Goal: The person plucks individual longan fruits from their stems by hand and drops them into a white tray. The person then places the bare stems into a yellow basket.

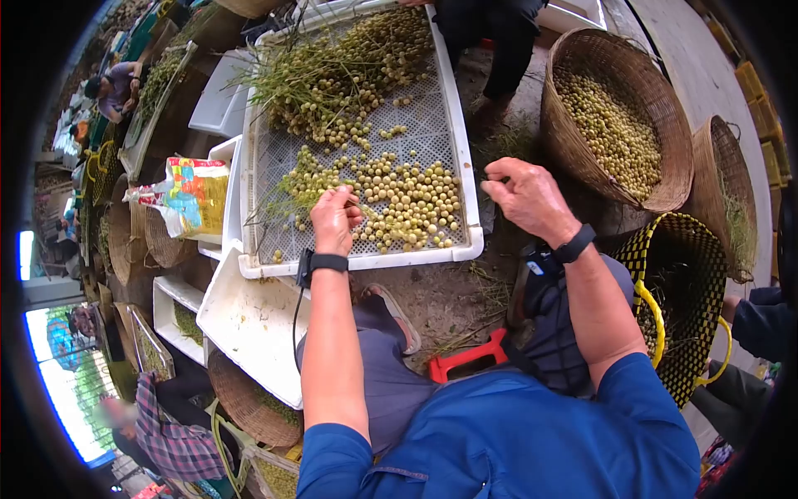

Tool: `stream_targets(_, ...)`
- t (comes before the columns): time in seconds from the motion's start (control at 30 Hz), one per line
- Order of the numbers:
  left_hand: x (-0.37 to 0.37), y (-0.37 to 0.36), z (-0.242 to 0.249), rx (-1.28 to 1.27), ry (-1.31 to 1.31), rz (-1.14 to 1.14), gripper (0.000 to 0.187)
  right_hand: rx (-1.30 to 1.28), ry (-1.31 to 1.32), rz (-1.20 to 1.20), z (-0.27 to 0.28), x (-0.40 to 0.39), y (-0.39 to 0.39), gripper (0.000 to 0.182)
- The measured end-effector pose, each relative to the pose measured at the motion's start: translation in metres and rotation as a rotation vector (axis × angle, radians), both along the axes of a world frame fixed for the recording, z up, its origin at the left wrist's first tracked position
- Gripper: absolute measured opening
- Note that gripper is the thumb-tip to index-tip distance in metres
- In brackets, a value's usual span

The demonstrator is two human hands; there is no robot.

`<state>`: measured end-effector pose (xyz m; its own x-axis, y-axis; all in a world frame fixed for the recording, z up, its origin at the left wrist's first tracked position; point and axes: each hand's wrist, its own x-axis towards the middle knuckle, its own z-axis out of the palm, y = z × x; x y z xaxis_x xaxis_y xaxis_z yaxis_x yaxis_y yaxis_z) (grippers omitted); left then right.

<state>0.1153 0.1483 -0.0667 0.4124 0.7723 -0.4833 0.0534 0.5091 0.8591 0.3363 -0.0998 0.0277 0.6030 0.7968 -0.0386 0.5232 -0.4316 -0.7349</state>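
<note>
A white-rimmed mesh tray stands before my knees. Loose small round yellow-green fruits lie across its near right part, and a heap of stemmed fruit bunches fills the far part. My left hand is over the tray's near side, fingers closed at the edge of a small fruit sprig; the exact grip is partly hidden. Beyond the tray's right rim, my right hand hangs above the floor with thumb and fingers curled together. What sits between those fingertips, if anything, is too small to make out.
A wicker basket of fruits stands at the right, near a yellow-black woven basket with stalks inside. A white foam box and a bright plastic bag are at the left. Another person's legs are across the tray.
</note>
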Motion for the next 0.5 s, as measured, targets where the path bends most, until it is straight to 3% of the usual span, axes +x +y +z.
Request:
stream_targets(0.17, -0.007, -0.011, 0.06, 0.076, -0.281, -0.106, 0.022, 0.269, 0.516, 0.147, -0.017, -0.024, 0.025, 0.016)
stream_targets(0.2, -0.008, -0.015, 0.069, 0.083, -0.322, -0.146, 0.023, 0.293, 0.417, 0.194, -0.017, -0.03, 0.03, 0.015)
stream_targets(0.23, -0.009, -0.018, 0.077, 0.088, -0.364, -0.188, 0.024, 0.299, 0.447, 0.237, -0.016, -0.036, 0.036, 0.018)
stream_targets(0.3, -0.011, -0.022, 0.086, 0.092, -0.368, -0.217, 0.026, 0.387, 0.178, 0.3, -0.017, -0.048, 0.046, 0.03)
stream_targets(0.33, -0.011, -0.023, 0.088, 0.078, -0.377, -0.23, 0.026, 0.277, 0.264, 0.365, -0.012, -0.049, 0.049, 0.054)
stream_targets(0.37, -0.012, -0.024, 0.089, 0.065, -0.385, -0.244, 0.026, 0.275, 0.263, 0.362, -0.015, -0.053, 0.053, 0.054)
stream_targets(0.47, -0.011, -0.026, 0.091, 0.049, -0.398, -0.27, 0.026, 0.278, 0.736, 0.45, -0.025, -0.066, 0.067, 0.074)
stream_targets(0.5, -0.011, -0.027, 0.091, 0.037, -0.397, -0.282, 0.027, 0.274, 0.739, 0.455, -0.028, -0.07, 0.071, 0.074)
